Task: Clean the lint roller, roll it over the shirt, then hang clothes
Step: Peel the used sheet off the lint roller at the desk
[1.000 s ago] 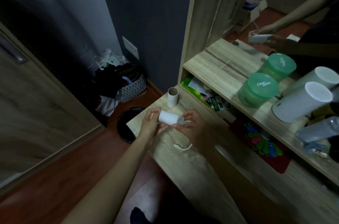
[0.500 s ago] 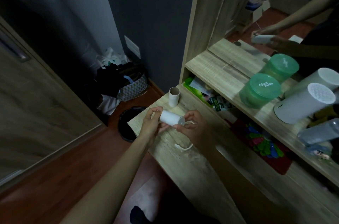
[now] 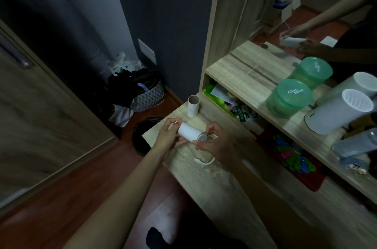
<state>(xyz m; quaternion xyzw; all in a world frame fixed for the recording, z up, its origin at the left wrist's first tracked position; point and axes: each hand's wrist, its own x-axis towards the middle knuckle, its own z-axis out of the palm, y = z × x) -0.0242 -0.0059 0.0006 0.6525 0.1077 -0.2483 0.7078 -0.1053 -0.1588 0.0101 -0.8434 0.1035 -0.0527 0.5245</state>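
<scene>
Left hand (image 3: 169, 136) curled round lint roller (image 3: 188, 132) end; right hand (image 3: 214, 143) pinches other end. Suggest: brace w/ left, peel 1 sheet slowly; bin (image 3: 140, 132) just left of hands.

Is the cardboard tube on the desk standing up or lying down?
Standing up: the cardboard tube rests on one end on the desk, open end up.

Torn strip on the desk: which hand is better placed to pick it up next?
Right, probably. The right hand sits nearest the torn strip and only pinches the lint roller at its capped end; the left hand grips the other end and could carry the roll alone.
</scene>
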